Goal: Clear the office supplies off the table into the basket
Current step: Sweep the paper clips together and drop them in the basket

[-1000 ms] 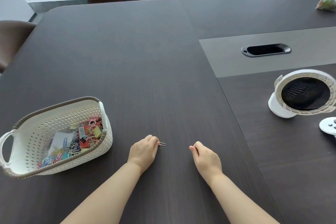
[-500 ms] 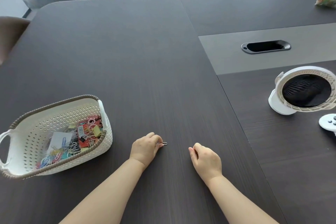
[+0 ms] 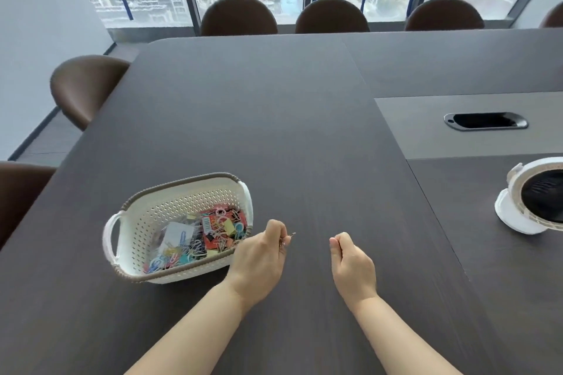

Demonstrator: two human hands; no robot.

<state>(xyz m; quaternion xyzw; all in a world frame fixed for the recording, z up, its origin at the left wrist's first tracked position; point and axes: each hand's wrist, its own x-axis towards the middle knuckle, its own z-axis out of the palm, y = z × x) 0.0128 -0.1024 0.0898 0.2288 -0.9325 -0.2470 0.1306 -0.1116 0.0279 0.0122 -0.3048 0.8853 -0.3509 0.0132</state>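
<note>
Head view of a dark brown wood-grain conference table (image 3: 243, 116). Lower centre: the left hand (image 3: 259, 259), its fingers curled and its fingertips pinching a small silver wire paper clip (image 3: 292, 234); one end of the clip projects to the right of the fingers. Whether the clip is clear of the tabletop cannot be told. Just left of this hand, and partly behind it, stands a white perforated plastic basket with a grey-brown rim (image 3: 182, 182) and loop handles. It holds a mixed heap of coloured paper clips and binder clips (image 3: 213, 237), with a white card among them. Right of centre, apart from the left hand: the right hand (image 3: 353, 265), drawn into a loose fist with the thumb against the forefinger and nothing seen in it. Right edge: a round white desk fan (image 3: 511, 216), cut by the frame. Above it, a black oval cable port (image 3: 486, 121) sits in a grey inset panel. Top: rounded brown chair backs (image 3: 239, 17) before a window.
</note>
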